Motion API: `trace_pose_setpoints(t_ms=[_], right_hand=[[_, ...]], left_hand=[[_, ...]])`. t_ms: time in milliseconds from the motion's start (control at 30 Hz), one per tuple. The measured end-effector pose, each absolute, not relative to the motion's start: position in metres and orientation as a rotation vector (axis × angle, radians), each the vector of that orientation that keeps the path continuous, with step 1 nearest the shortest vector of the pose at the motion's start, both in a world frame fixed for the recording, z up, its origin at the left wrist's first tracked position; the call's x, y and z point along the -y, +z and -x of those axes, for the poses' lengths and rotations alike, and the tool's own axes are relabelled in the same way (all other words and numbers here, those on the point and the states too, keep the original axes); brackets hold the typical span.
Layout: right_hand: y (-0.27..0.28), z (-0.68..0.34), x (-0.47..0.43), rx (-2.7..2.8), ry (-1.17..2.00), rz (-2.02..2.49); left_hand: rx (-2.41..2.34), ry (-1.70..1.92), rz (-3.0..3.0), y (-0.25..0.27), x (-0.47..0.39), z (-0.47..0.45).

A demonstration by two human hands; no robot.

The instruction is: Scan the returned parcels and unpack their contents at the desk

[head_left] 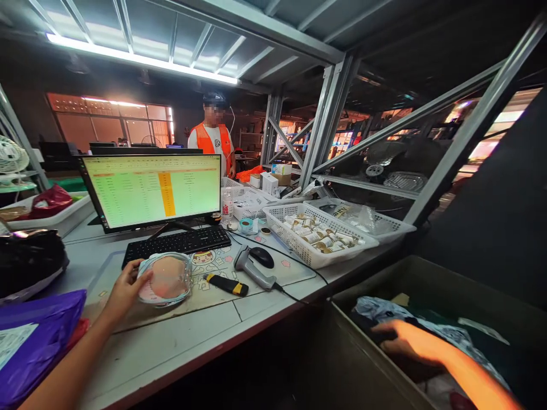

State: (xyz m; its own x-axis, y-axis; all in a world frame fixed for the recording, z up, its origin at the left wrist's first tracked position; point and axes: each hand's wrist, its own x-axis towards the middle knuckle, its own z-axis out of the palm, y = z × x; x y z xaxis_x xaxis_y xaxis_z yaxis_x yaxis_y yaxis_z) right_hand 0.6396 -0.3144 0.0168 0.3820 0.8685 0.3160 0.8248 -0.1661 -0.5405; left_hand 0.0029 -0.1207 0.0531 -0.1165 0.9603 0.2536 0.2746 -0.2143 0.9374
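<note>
My left hand (130, 290) grips the left edge of a round package (166, 279) in clear, shiny wrapping, with a pinkish face and pale blue rim. It is over the desk mat, in front of the black keyboard (183, 242). Down at the right, my right hand (404, 341) reaches into a large dark bin (371, 370). Its fingers are curled at something dark, partly hidden and blurred. Bluish-white patterned cloth (380, 309) lies beside that hand. A black and yellow box cutter (226, 285) and a grey barcode scanner (255, 270) rest right of the package.
A monitor (154, 191) stands behind the keyboard. White baskets hold small bottles (322, 233) and clear plastic (363, 219). A purple parcel (38, 341) and a black bag (32, 262) flank my left arm. A person in an orange vest (210, 139) stands beyond the desk.
</note>
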Motion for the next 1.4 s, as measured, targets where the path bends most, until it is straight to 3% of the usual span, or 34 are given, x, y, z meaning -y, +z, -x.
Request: trace_pose_setpoints(t_ms=[33,133,300,467,600,900,1100,1300,1400], right_hand=[[0.039,-0.647,0.305,1.544,0.243,2.075],[0.115,-0.610,0.276,1.564,0.098,1.912],[0.177,-0.416,0.216,1.896,0.308,1.328],[0.140,-0.246,0.118,2.061,0.535,0.788],[0.095,-0.180,0.072,2.011,0.559,0.602],[0.048,-0.192,0.065,1.928,0.448,0.625],[0.043,-0.191,0.060,2.080,0.415,0.649],[0.028,-0.188,0.047,1.898,0.574,0.650],[0.031,-0.186,0.049,1.879,0.589,0.629]], left_hand=[[-1.380,1.400,-1.563,0.056,0.115,-0.007],[-1.360,1.509,-1.750,0.057,0.106,-0.014],[-1.290,1.634,-2.261,0.044,0.115,-0.015],[-1.163,1.722,-2.518,0.036,0.127,-0.009],[-1.273,1.795,-2.548,0.036,0.127,-0.002],[-1.417,1.754,-2.617,0.035,0.121,0.004],[-1.589,1.749,-2.231,0.037,0.116,0.012],[-1.594,1.443,-1.891,0.037,0.110,0.017],[-1.577,1.481,-1.999,0.038,0.114,0.016]])
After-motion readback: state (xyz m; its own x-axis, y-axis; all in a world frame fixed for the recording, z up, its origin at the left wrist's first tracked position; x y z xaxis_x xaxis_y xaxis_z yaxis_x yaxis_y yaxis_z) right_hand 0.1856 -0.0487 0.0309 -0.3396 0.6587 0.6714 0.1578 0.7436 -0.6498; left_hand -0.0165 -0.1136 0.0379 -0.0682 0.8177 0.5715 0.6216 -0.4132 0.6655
